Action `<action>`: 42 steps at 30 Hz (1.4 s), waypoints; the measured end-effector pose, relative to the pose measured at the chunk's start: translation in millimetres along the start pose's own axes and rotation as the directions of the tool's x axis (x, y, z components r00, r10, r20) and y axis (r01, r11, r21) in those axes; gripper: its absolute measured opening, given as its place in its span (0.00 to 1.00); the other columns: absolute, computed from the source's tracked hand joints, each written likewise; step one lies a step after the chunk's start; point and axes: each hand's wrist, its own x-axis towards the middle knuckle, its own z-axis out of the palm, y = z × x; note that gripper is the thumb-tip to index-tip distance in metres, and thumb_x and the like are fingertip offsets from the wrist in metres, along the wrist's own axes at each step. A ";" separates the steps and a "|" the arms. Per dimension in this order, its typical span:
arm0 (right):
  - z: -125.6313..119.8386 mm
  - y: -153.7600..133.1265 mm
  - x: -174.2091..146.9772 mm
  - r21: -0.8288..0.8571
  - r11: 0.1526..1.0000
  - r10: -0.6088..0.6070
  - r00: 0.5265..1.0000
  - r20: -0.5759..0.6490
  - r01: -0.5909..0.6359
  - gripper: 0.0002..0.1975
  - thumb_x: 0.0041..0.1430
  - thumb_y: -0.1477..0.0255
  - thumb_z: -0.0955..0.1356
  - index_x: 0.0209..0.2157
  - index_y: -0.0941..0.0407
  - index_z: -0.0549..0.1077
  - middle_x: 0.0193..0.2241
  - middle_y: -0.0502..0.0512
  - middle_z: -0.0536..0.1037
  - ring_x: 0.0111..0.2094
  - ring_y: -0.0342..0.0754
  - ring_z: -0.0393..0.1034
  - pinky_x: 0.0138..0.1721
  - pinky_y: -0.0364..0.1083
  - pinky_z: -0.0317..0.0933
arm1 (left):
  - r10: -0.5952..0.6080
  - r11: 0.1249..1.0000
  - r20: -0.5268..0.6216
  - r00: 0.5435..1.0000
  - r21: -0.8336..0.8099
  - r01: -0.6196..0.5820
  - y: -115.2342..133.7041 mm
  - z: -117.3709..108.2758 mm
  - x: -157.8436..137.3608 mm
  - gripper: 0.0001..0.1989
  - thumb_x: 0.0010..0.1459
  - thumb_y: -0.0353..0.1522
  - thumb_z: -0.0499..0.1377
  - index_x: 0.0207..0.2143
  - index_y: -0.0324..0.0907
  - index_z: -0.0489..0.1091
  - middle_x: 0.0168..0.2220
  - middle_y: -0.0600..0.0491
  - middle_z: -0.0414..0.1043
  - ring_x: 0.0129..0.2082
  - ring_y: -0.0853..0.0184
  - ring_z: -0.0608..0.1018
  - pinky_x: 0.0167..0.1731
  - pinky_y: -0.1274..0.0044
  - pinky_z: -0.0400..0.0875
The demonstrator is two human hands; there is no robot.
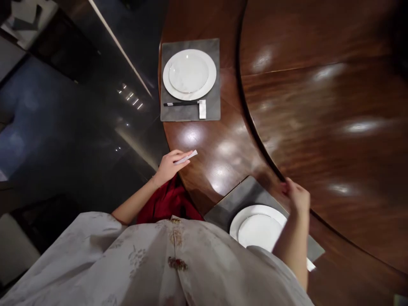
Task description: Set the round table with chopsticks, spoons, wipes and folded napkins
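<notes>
My left hand (pixel 172 163) is closed on a thin white strip (pixel 186 157), held between thumb and fingers above the table's left edge. What the strip is made of I cannot make out. My right hand (pixel 296 194) hovers by the curved edge of the raised wooden turntable, its fingers curled and blurred; anything in them is hidden. Under my right forearm lies a grey placemat (pixel 247 189) bearing a stacked pair of white plates (pixel 259 231), partly covered by my arm and sleeve. A white piece (pixel 310 264) shows beside that forearm.
Further along the table, another grey placemat (pixel 188 115) carries stacked white plates (pixel 189 72), black chopsticks (pixel 183 103) and a small white rest (pixel 202 109). The wooden turntable (pixel 318 106) fills the right side. Dark glossy floor (pixel 95 127) lies left, with a pale chair (pixel 15 246) at lower left.
</notes>
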 end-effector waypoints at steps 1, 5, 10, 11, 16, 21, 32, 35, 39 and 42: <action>23.4 -30.8 -16.5 0.132 0.991 -0.007 0.991 0.133 -0.011 0.24 0.47 0.50 0.67 0.21 0.58 0.72 0.20 0.60 0.73 0.19 0.42 0.64 0.22 0.43 0.59 | 0.105 0.992 0.004 0.994 0.070 -0.105 -0.2 -7.0 9.9 0.16 0.56 0.35 0.59 0.48 0.44 0.73 0.39 0.51 0.72 0.37 0.69 0.73 0.40 0.77 0.67; 120.3 -162.5 -86.6 0.410 0.910 -0.257 0.698 0.668 -0.056 0.26 0.51 0.49 0.65 0.37 0.58 0.74 0.30 0.58 0.76 0.26 0.43 0.70 0.21 0.39 0.61 | 0.392 0.876 0.115 0.913 0.256 -0.409 -10.8 -39.0 50.3 0.16 0.58 0.33 0.58 0.49 0.48 0.71 0.37 0.51 0.70 0.36 0.70 0.71 0.38 0.77 0.67; 202.5 -264.1 -124.3 0.555 0.827 -0.344 0.702 0.624 -0.089 0.19 0.47 0.56 0.71 0.30 0.59 0.71 0.25 0.52 0.75 0.20 0.39 0.67 0.15 0.36 0.57 | 0.461 0.811 0.271 0.845 0.258 -0.525 -28.2 -100.8 102.6 0.15 0.59 0.32 0.56 0.49 0.51 0.72 0.37 0.51 0.71 0.37 0.69 0.70 0.39 0.76 0.66; 213.5 -275.8 -127.1 0.568 0.818 -0.346 0.709 0.615 -0.093 0.19 0.48 0.56 0.70 0.30 0.59 0.71 0.26 0.52 0.75 0.20 0.38 0.67 0.15 0.36 0.57 | 0.431 0.838 0.290 0.854 0.221 -0.498 -30.4 -115.2 112.8 0.15 0.59 0.32 0.57 0.48 0.51 0.72 0.37 0.51 0.71 0.37 0.68 0.70 0.40 0.76 0.66; 267.8 -319.4 -118.9 0.547 0.835 -0.357 0.692 0.628 -0.066 0.17 0.50 0.59 0.70 0.31 0.60 0.72 0.27 0.54 0.76 0.22 0.39 0.69 0.19 0.36 0.62 | 0.127 0.990 0.339 0.932 0.009 -0.138 -37.2 -181.7 159.3 0.12 0.54 0.34 0.61 0.42 0.50 0.76 0.41 0.49 0.72 0.44 0.64 0.70 0.45 0.76 0.65; 334.5 -327.5 -53.9 0.453 0.876 -0.119 0.838 0.533 -0.164 0.12 0.55 0.67 0.68 0.25 0.60 0.67 0.23 0.53 0.74 0.21 0.38 0.68 0.21 0.36 0.63 | -0.079 0.980 -0.059 0.995 -0.185 0.067 -63.5 -232.2 199.5 0.17 0.59 0.41 0.53 0.43 0.42 0.74 0.42 0.47 0.72 0.41 0.65 0.72 0.39 0.78 0.67; 380.4 -333.1 13.2 -0.022 0.984 0.167 0.875 0.455 -0.176 0.17 0.55 0.66 0.68 0.17 0.59 0.66 0.10 0.49 0.66 0.17 0.38 0.62 0.23 0.37 0.55 | -0.414 0.646 0.218 0.884 -0.614 0.454 -82.0 -252.8 286.5 0.26 0.59 0.52 0.47 0.32 0.38 0.69 0.17 0.58 0.58 0.16 0.76 0.62 0.18 0.83 0.57; 364.4 -372.8 5.7 -0.025 0.996 -0.060 0.889 0.454 0.080 0.18 0.55 0.59 0.67 0.20 0.59 0.69 0.15 0.50 0.70 0.18 0.38 0.62 0.24 0.38 0.54 | -0.440 0.511 0.487 0.754 -0.554 0.657 -70.2 -248.5 310.1 0.35 0.56 0.58 0.40 0.28 0.37 0.69 0.15 0.60 0.48 0.13 0.77 0.52 0.13 0.83 0.50; 361.0 -467.2 -5.6 0.388 0.874 -0.463 0.743 0.483 0.293 0.17 0.54 0.58 0.67 0.37 0.57 0.74 0.26 0.50 0.75 0.25 0.40 0.67 0.29 0.38 0.58 | -0.422 0.427 0.719 0.552 -0.379 0.821 -61.6 -258.6 341.7 0.43 0.52 0.61 0.31 0.27 0.36 0.69 0.15 0.59 0.47 0.12 0.78 0.48 0.11 0.82 0.42; 379.0 -537.7 -3.2 0.460 0.792 -0.608 0.587 0.535 0.402 0.17 0.54 0.58 0.67 0.36 0.57 0.75 0.23 0.49 0.74 0.25 0.39 0.65 0.29 0.38 0.57 | -0.412 0.447 0.753 0.513 -0.323 0.834 -67.6 -278.3 368.8 0.41 0.54 0.60 0.32 0.27 0.36 0.69 0.16 0.58 0.49 0.12 0.78 0.49 0.11 0.83 0.40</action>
